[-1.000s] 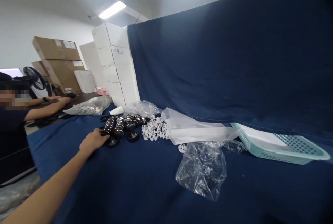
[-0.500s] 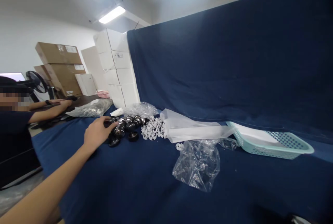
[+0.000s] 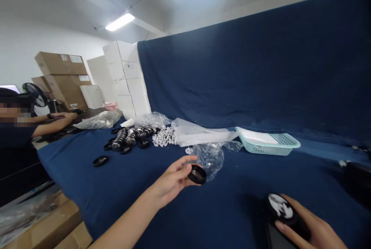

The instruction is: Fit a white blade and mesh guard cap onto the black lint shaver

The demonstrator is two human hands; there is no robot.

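Note:
My left hand (image 3: pixel 173 180) holds a small round black lid (image 3: pixel 197 174) by its rim, above the blue cloth near a crumpled clear plastic bag (image 3: pixel 209 156). At the bottom right, my right hand (image 3: pixel 307 230) grips a black round container (image 3: pixel 280 210) with white pieces showing in its top. A cluster of black and silver round lids (image 3: pixel 127 139) lies further back on the left, with one lone black lid (image 3: pixel 100 161) apart from it. Beside the cluster is a heap of small white parts (image 3: pixel 161 137).
A teal plastic basket (image 3: pixel 264 147) sits at the back right against the hanging blue cloth (image 3: pixel 246 75). White plastic bags (image 3: pixel 197 135) lie beside the white parts. Another person's arms (image 3: pixel 49 123) rest on a desk at the left. Cardboard boxes (image 3: pixel 62 233) stand below the table edge.
My left hand left the lid cluster and came toward me holding one black lid. My right hand with the black container has come into view. The view shifted and one lid now lies apart.

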